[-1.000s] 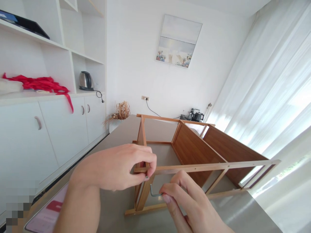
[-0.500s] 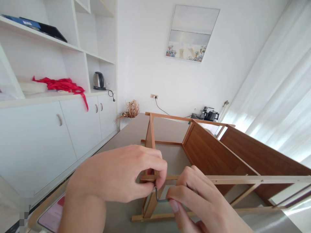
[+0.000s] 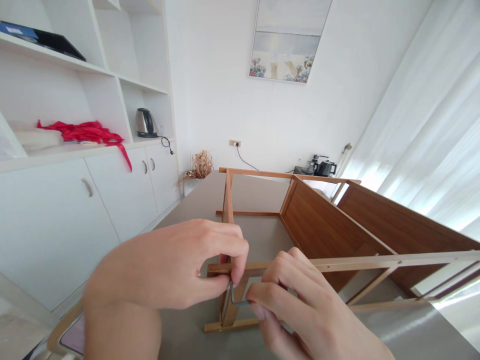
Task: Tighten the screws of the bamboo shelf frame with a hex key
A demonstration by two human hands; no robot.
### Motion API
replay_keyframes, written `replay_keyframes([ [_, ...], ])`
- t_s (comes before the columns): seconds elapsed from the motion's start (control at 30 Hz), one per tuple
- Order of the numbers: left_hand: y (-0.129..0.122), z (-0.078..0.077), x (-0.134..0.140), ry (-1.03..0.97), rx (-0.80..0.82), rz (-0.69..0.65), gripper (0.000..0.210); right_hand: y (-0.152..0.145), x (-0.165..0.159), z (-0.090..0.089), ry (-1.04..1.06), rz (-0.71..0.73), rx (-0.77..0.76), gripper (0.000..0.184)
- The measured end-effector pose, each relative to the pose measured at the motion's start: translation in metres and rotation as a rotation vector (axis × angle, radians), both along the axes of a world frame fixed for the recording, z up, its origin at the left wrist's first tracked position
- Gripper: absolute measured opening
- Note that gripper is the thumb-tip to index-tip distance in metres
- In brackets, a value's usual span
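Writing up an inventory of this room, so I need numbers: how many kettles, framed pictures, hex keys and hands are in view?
Kettles: 2, one on the shelf, one by the far wall
Framed pictures: 1
Hex keys: 1
Hands: 2, left hand and right hand
Total: 6

two bare hands fill the lower frame. the left hand (image 3: 187, 265) shows its back and knuckles, bare all the way down the wrist and the wide forearm to the bottom edge, no sleeve, no watch, no ring to be seen. the right hand (image 3: 300, 310) comes in from the lower right corner, bare as well, no glove, no band. fingernails on both are short and plain, one thumbnail showing clearly on the right hand.
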State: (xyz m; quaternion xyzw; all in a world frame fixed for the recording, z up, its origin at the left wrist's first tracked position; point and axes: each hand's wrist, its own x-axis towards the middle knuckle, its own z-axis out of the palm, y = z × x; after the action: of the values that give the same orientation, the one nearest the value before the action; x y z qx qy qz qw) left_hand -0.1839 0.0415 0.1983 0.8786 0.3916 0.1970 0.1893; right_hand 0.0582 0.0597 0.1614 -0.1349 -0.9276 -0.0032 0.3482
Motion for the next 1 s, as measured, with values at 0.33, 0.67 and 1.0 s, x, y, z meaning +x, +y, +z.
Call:
replay_keyframes([
  [0.33, 0.000, 0.000, -0.002, -0.006, -0.003, -0.010, 0.024, 0.001, 0.000, -0.003, 0.001, 0.005, 0.008, 0.017],
  [0.67, 0.001, -0.003, -0.004, 0.010, 0.008, -0.007, 0.024, -0.005, -0.001, -0.004, -0.002, -0.050, 0.094, 0.024],
  [1.0, 0.002, -0.004, -0.004, -0.013, 0.019, -0.030, 0.026, -0.008, 0.000, -0.013, -0.081, -0.110, 0.128, 0.024],
])
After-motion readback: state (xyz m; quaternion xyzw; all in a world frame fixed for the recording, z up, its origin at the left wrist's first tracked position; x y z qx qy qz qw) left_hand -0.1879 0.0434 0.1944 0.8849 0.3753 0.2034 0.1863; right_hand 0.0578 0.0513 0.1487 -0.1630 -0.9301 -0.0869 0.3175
